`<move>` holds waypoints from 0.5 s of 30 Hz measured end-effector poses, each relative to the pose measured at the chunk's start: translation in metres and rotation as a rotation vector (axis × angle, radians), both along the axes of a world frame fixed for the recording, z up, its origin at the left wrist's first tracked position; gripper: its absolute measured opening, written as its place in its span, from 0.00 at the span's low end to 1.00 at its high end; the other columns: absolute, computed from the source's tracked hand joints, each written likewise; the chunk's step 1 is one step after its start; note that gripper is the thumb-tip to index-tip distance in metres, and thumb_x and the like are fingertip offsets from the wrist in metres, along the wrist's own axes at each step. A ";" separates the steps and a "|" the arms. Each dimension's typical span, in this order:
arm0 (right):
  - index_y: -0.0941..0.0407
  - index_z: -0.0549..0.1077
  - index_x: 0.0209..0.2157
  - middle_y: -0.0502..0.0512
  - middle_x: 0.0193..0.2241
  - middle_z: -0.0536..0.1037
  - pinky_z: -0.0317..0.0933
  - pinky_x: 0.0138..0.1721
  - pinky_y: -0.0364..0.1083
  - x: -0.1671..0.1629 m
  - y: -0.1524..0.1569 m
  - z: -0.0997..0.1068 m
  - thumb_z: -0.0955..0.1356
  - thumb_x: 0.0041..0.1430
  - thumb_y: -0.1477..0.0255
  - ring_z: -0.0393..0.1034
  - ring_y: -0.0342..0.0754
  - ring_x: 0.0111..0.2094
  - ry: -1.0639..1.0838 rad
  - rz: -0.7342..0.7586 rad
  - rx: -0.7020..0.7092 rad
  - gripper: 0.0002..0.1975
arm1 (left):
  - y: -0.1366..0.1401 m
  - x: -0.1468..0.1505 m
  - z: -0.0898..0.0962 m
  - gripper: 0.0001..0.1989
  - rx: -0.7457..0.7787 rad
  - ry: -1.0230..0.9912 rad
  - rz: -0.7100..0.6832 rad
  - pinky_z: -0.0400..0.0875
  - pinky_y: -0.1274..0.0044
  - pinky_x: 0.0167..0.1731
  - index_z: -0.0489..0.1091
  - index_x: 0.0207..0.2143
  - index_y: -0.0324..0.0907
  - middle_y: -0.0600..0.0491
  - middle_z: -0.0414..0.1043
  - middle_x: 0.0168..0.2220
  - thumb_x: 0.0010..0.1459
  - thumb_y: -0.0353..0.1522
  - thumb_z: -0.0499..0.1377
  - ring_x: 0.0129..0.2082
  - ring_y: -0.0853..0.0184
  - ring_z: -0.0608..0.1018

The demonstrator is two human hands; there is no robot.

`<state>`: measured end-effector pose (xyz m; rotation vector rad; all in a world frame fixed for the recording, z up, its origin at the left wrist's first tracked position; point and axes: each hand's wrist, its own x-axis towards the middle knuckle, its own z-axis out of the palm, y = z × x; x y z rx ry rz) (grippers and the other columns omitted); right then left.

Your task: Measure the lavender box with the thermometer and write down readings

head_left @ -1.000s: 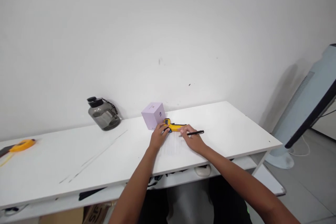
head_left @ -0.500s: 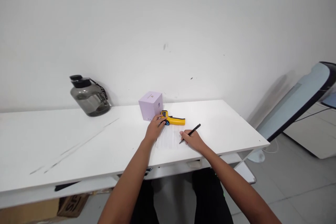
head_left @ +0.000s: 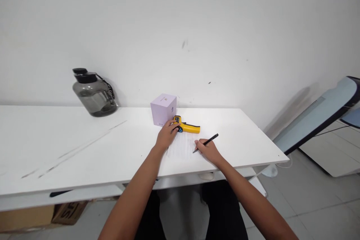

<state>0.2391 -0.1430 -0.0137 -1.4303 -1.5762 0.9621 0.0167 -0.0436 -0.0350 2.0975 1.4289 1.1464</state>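
My left hand [head_left: 165, 134] has its fingers curled over the head end of a yellow and black infrared thermometer [head_left: 191, 128], which lies on its side with its handle pointing right. Between my hands a white sheet of paper [head_left: 181, 148] lies flat, its faint print too small to read. My right hand [head_left: 207, 150] grips a black pen [head_left: 210, 139], tip down at the sheet's right edge; whether the tip touches the paper I cannot tell. Just behind the thermometer and my left fingers stands a lilac box [head_left: 160, 111].
A grey see-through water jug [head_left: 95, 99] with a black lid stands at the back left of the white table [head_left: 70, 135], near the wall. Below the table at left is a cardboard box [head_left: 30, 217]. A pale, dark-edged panel [head_left: 315, 116] leans at right.
The camera view has tilted slightly. Both hands, the pen and the thermometer hold nearly the same places on the table.
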 end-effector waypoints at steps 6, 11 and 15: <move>0.55 0.74 0.20 0.47 0.16 0.66 0.56 0.28 0.43 0.001 -0.001 0.001 0.65 0.60 0.60 0.61 0.44 0.23 -0.006 0.042 -0.023 0.20 | 0.000 0.000 -0.002 0.16 -0.001 -0.015 0.005 0.70 0.67 0.60 0.78 0.50 0.52 0.53 0.70 0.59 0.63 0.34 0.56 0.59 0.61 0.74; 0.55 0.75 0.20 0.48 0.16 0.66 0.56 0.29 0.44 0.002 -0.001 0.003 0.65 0.61 0.60 0.62 0.44 0.23 -0.009 0.004 -0.022 0.20 | 0.000 0.001 -0.003 0.16 -0.003 -0.014 0.014 0.70 0.67 0.60 0.78 0.51 0.52 0.53 0.69 0.59 0.63 0.34 0.56 0.59 0.60 0.73; 0.55 0.74 0.20 0.48 0.16 0.66 0.56 0.28 0.44 0.001 -0.001 0.004 0.65 0.60 0.61 0.61 0.44 0.23 -0.007 -0.022 -0.006 0.19 | -0.001 0.001 -0.003 0.16 0.001 -0.006 0.019 0.70 0.67 0.59 0.77 0.51 0.52 0.53 0.69 0.59 0.63 0.35 0.56 0.59 0.60 0.74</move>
